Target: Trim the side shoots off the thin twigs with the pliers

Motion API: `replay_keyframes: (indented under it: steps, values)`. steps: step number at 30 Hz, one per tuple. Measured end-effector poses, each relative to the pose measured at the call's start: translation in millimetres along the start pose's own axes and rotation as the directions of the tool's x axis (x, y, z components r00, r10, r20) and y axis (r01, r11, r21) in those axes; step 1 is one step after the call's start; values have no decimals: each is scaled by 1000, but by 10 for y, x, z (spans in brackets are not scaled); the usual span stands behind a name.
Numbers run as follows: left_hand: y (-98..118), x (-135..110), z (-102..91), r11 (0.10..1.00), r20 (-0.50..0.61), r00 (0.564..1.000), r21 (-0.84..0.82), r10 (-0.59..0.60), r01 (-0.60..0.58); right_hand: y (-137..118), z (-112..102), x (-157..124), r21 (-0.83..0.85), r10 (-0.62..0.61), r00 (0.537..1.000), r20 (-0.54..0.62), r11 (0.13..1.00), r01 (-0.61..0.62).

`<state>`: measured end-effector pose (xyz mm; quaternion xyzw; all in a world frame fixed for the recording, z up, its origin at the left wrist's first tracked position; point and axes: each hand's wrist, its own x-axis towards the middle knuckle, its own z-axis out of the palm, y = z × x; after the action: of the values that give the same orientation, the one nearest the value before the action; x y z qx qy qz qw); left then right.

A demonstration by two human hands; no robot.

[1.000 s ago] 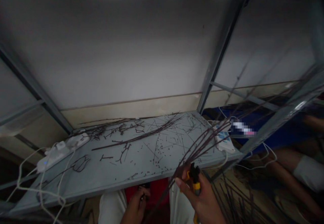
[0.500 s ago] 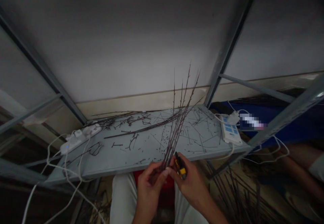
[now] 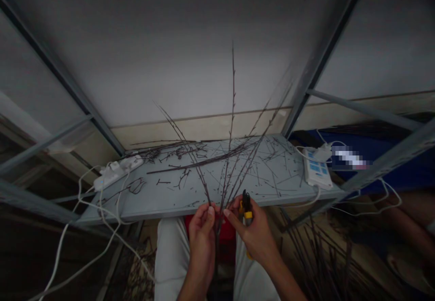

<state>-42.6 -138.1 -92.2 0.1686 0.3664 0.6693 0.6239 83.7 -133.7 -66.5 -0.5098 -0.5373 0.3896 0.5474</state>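
Several thin, dark, budded branches (image 3: 233,88) fan upward between my two hands, with their lower stems hanging down between my knees. My left hand (image 3: 203,225) is closed, thumb against fingers, on branch stems that lean to the left. Across from it, my right hand (image 3: 255,229) pinches at the stems leaning right. That same hand also keeps a pair of black-and-yellow pruning shears (image 3: 248,205) tucked in its palm, blades pointing up; part of the handles is hidden by the fingers.
More branches (image 3: 204,161) and clipped twig bits lie across the grey shelf (image 3: 163,210). White power strips with cords sit at its left (image 3: 118,170) and right (image 3: 317,169) ends. Metal posts frame it. Cut stems (image 3: 319,255) stand at lower right, near another person's limb (image 3: 404,215).
The bunch has spread apart: some branches now lean left with my left hand, others right. My hands have moved slightly apart, and the shears have turned more upright. The view has shifted a little.
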Motion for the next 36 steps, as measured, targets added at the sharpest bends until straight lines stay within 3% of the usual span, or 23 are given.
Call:
replay_keyframes:
  steps: [3,10,16,21,28,32,36]
  values:
    - [12,-8,-16,999,35,999,34,5,-6,-8,29,22,-20,-12,1000,2,1000,12]
    - [139,80,-102,944,110,992,317,57,-89,36,119,12,-108,-37,999,33,993,40]
    - [195,83,-90,940,137,988,321,74,-115,54,145,29,25,10,1000,-20,1000,-9]
    - [185,107,-72,952,202,979,296,22,-82,-28,161,69,-22,46,999,-4,999,-46]
    - [369,208,-17,857,320,947,480,30,-189,-138,183,197,56,-11,999,44,998,8]
    - [159,176,-354,745,300,945,600,129,-292,-135,85,268,65,-36,998,-42,997,38]
    - [-360,384,-830,673,204,975,709,88,-209,-94,-71,307,29,-41,991,-125,999,45]
